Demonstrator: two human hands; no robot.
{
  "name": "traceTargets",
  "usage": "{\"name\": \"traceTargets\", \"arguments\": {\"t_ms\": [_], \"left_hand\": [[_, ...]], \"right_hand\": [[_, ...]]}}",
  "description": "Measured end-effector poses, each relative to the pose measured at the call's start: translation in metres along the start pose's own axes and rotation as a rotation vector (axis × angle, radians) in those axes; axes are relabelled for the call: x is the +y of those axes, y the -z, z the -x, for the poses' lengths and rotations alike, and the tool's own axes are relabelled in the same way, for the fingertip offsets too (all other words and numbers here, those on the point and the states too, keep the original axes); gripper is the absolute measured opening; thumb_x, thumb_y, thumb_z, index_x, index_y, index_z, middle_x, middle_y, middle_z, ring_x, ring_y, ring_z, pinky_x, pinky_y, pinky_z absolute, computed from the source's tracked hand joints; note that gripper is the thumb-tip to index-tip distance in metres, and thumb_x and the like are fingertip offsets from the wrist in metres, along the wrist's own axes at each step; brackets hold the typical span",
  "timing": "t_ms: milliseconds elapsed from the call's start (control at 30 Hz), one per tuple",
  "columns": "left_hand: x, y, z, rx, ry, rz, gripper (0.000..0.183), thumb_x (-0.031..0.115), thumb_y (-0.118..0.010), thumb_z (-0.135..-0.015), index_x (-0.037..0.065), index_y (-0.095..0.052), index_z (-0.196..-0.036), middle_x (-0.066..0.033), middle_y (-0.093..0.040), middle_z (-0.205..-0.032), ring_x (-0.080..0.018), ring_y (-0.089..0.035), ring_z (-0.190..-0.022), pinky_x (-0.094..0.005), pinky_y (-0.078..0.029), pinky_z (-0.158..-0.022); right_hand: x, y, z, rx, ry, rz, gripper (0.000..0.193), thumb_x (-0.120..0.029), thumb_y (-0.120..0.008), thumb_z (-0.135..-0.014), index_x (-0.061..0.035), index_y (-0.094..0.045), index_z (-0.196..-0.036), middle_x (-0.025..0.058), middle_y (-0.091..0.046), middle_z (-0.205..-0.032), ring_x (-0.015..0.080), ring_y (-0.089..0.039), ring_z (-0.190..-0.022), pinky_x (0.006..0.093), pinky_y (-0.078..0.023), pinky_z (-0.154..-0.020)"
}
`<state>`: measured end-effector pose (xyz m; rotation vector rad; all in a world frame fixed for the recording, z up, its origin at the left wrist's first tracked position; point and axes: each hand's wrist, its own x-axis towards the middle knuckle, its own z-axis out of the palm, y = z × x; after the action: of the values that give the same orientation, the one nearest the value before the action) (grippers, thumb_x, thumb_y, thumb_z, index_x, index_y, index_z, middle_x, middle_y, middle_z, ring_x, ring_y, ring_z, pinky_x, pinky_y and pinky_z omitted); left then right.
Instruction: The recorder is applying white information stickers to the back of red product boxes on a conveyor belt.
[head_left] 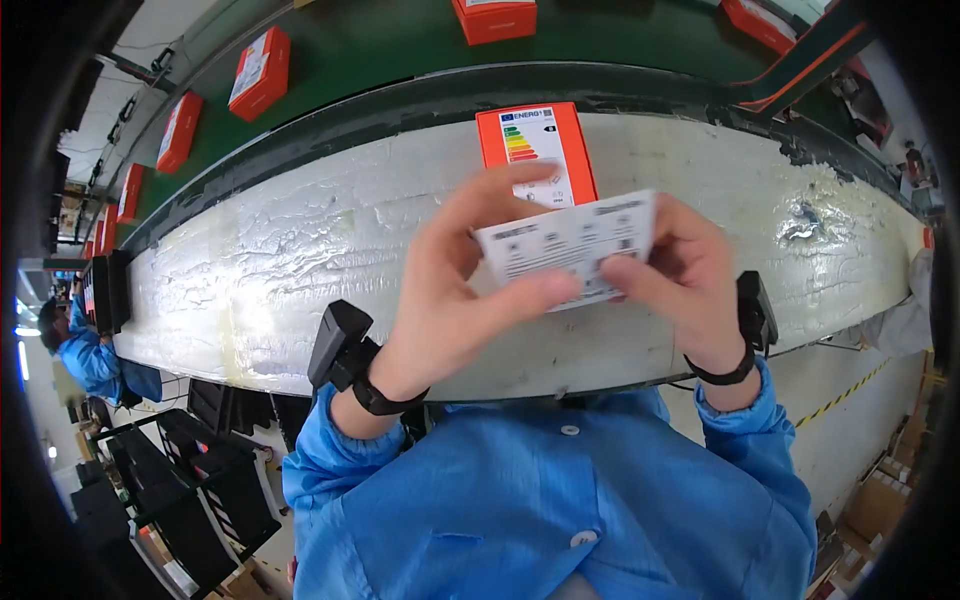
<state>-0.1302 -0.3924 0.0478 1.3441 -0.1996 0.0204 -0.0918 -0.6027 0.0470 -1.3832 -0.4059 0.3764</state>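
Note:
Between my hands, a white printed leaflet is held up over the bench, tilted a little. My left hand pinches its left part, thumb on the near face and fingers behind. On the opposite side my right hand grips the leaflet with the thumb pressed on its face. Just beyond, an orange-red box with a white energy label lies on the bench, its near end hidden by the leaflet and my left fingers. Both wrists wear black straps with a dark block.
The bench has a pale, wrinkled film surface. Behind it runs a green conveyor carrying several orange-red boxes. A person in blue works at the far left beside dark trays. Black racks stand at lower left, cartons at lower right.

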Motion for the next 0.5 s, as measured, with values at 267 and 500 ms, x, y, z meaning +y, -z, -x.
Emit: {"name": "traceTargets", "arguments": {"t_ms": [267,500], "left_hand": [[0.011,0.004,0.002,-0.058,0.332,-0.152,0.021,0.008,-0.074,-0.085,0.001,-0.066,-0.103,-0.0049,-0.070,-0.093,-0.0086,-0.066,-0.082,-0.0228,-0.052,-0.074],[0.008,0.001,0.006,-0.029,0.289,-0.148,0.029,0.009,-0.074,-0.084,0.002,-0.064,-0.111,-0.0062,-0.070,-0.098,-0.0095,-0.067,-0.086,-0.0227,-0.054,-0.076]], "right_hand": [[-0.019,0.013,-0.020,-0.165,-0.125,0.015,0.016,-0.014,-0.064,-0.093,-0.0003,-0.064,-0.101,-0.0002,-0.065,-0.088,0.0059,-0.058,-0.076,0.0213,-0.047,-0.070],[-0.024,0.014,-0.024,-0.208,-0.176,0.181,0.012,-0.012,-0.066,-0.089,-0.0006,-0.069,-0.092,-0.0008,-0.065,-0.079,0.0045,-0.058,-0.073,0.0203,-0.046,-0.063]]}}
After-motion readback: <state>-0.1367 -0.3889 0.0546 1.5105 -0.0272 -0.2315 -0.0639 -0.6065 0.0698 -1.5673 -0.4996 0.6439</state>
